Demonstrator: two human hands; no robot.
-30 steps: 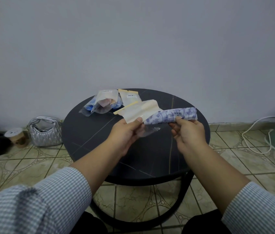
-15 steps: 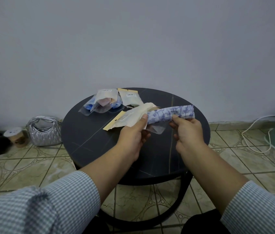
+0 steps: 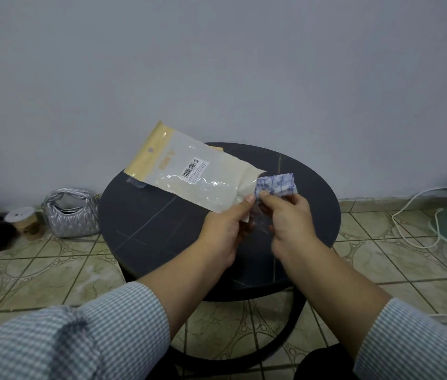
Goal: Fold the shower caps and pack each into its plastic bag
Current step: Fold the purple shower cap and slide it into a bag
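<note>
Floor, far left: paper cup with a lid [image 3: 22, 221], then a quilted silver handbag [image 3: 71, 212] against the wall, both off the table

Round dark table [image 3: 145, 223]. The packed bags that showed at its back half a second ago are now hidden behind the raised plastic bag [image 3: 189, 176]

Bag has swung up: it lay nearly flat over the tabletop, now it stands tilted, yellow header strip up-left, mouth down-right at the hands. White sticker with a barcode on its face; small print beside it too fine to read. Faint marks on the yellow strip, illegible

Left hand [image 3: 225, 231] pinches the bag's mouth edge, thumb on top, fingers curled under

Folded shower cap [image 3: 276, 183], blue-and-white print: most of its length has gone in since a second ago; only a short end sticks out. Insertion looks nearly finished, sealing still to come

Right hand [image 3: 289, 218] grips that protruding end, fingers curled round it, pushing toward the bag

Far right: white cable [image 3: 408, 212] on the tiles
</note>
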